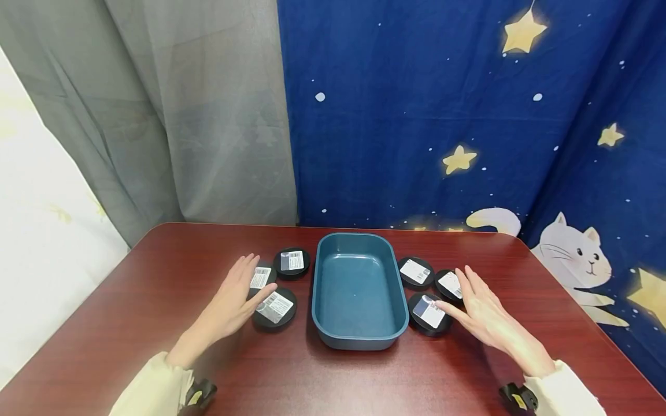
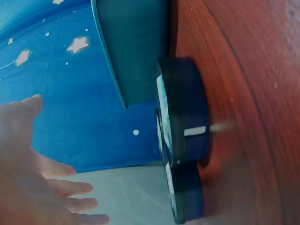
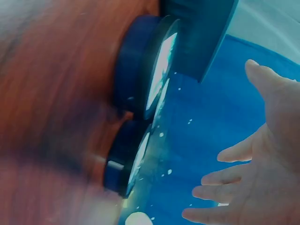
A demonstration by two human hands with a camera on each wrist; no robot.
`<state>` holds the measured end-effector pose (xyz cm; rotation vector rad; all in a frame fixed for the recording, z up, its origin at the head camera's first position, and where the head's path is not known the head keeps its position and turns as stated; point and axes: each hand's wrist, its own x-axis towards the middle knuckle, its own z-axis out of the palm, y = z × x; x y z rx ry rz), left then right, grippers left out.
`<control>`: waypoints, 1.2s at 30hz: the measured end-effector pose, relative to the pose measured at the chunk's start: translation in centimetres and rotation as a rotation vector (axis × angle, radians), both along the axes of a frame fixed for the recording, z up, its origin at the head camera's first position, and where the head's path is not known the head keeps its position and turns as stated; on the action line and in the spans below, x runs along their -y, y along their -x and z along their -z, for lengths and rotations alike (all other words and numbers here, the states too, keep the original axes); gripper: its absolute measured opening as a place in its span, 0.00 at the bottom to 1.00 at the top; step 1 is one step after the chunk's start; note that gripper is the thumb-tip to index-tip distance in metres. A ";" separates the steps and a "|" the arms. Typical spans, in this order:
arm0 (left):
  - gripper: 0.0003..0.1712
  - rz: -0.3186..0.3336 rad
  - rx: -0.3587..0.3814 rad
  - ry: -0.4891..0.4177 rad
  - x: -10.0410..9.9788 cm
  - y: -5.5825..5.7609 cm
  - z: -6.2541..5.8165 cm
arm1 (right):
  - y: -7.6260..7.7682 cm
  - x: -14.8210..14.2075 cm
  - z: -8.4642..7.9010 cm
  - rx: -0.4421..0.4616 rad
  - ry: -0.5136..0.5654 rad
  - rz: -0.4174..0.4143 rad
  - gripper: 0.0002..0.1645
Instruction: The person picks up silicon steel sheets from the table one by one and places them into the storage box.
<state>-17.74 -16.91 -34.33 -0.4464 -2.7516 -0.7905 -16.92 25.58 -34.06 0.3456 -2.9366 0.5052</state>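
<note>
A blue rectangular bin (image 1: 359,341) stands in the middle of the table. On its left lie three round black containers with white labels: a far one (image 1: 292,263), a near one (image 1: 274,309) and one partly behind my fingers (image 1: 262,277). Three more are on its right: a far one (image 1: 416,273), a near one (image 1: 429,314) and an outer one (image 1: 450,285). My left hand (image 1: 229,303) hovers over the left group, fingers straight, holding nothing. Above the right group my right hand (image 1: 486,318) is likewise spread and holds nothing. Both wrist views show the palms apart from the containers.
The dark red wooden table (image 1: 333,387) has rounded far corners. Behind it hang a grey curtain (image 1: 224,115) and a blue curtain (image 1: 385,144) with stars and a cat. A white surface (image 1: 41,231) is at the far left.
</note>
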 end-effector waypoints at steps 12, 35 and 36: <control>0.36 -0.005 0.086 -0.119 -1.5 0.5 0.8 | -0.8 -1.1 1.6 -0.106 -0.068 -0.033 0.36; 0.23 0.148 0.207 -0.230 -4.9 2.3 2.3 | 0.0 0.5 2.3 0.111 -0.020 -0.090 0.51; 0.23 0.163 0.208 -0.231 -5.0 2.4 2.4 | 0.1 0.5 2.3 0.111 -0.018 -0.093 0.51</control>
